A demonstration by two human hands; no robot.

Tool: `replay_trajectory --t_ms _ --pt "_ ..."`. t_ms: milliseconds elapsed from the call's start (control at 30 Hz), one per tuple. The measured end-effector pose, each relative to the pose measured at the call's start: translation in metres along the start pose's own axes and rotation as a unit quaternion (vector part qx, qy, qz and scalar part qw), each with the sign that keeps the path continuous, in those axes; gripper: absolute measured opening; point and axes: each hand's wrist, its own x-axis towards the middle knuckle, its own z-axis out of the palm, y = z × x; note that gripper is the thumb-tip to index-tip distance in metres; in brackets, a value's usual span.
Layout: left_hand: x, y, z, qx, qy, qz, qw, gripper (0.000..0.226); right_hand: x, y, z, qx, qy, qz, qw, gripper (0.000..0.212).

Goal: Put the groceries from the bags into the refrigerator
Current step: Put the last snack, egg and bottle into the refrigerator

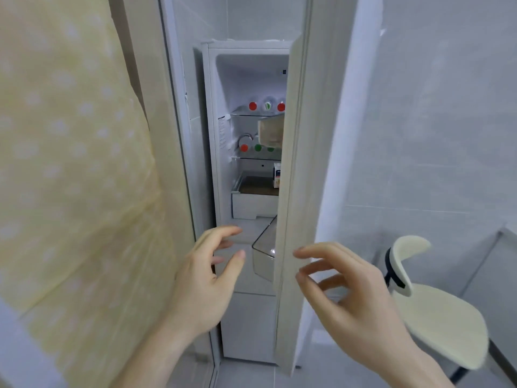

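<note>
A white refrigerator stands ahead with its door partly open, edge-on toward me. Inside, bottles with red and green caps lie on the top shelf, and more bottles lie on the middle shelf. A beige package sits at the right of the middle shelf. A small carton stands lower down above a white drawer. My left hand hovers empty in front of the opening, fingers apart. My right hand is at the door's edge, fingers spread, holding nothing.
A yellow dotted curtain hangs close on the left. A cream stool with a curved backrest stands on the right beside the tiled wall. A clear door bin shows inside the door.
</note>
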Motion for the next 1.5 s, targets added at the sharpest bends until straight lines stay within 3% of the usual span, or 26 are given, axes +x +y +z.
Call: replay_trajectory --t_ms 100,300,533,833,1033,1133,1333,1500 --pt "0.003 -0.003 0.000 0.007 -0.012 -0.010 1.000 0.040 0.012 0.012 -0.002 0.000 0.043 0.016 0.999 0.034" --pt "0.028 -0.022 0.008 -0.010 -0.001 -0.045 0.999 0.059 0.039 0.056 -0.004 -0.014 0.049 0.035 0.998 0.041" --pt "0.074 -0.068 0.028 -0.015 0.057 -0.078 0.995 0.056 0.089 0.106 -0.009 -0.011 0.032 0.032 0.999 0.047" --pt "0.156 -0.114 0.045 0.163 0.120 -0.115 0.973 0.077 0.162 0.168 -0.026 -0.039 0.010 0.012 0.999 0.058" --pt "0.210 -0.130 0.060 0.181 0.143 -0.174 0.957 0.092 0.205 0.204 -0.049 -0.091 -0.021 0.008 0.996 0.073" --pt "0.230 -0.136 0.063 0.217 0.168 -0.163 0.948 0.094 0.224 0.224 -0.061 -0.105 -0.016 0.006 0.994 0.078" --pt "0.253 -0.154 0.079 0.343 0.154 -0.048 0.925 0.095 0.263 0.265 -0.067 -0.148 -0.001 0.007 0.989 0.089" --pt "0.284 -0.172 0.092 0.355 0.107 -0.063 0.927 0.094 0.290 0.296 -0.057 -0.203 -0.023 0.009 0.979 0.097"
